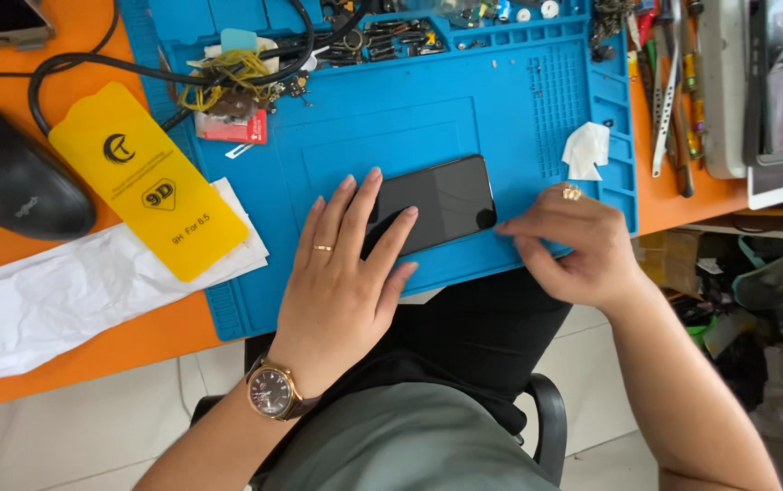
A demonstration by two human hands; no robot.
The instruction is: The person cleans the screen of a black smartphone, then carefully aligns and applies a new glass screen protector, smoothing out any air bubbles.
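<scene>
A black smartphone point(441, 198) lies face up on a blue silicone work mat point(428, 100). My left hand point(346, 264), with a ring and a brown wristwatch, rests flat on the phone's left end with fingers spread. My right hand point(569, 241), also ringed, has its fingers pinched together at the phone's right edge, touching the mat. Whether it holds anything small I cannot tell.
A yellow screen-protector packet point(150, 177) lies on white paper point(55, 305) at the left, beside a black mouse point(14, 177). A crumpled white wipe point(587, 150) sits on the mat. Small parts and cables fill the mat's top; tools point(669, 82) lie right. The orange table's edge is near.
</scene>
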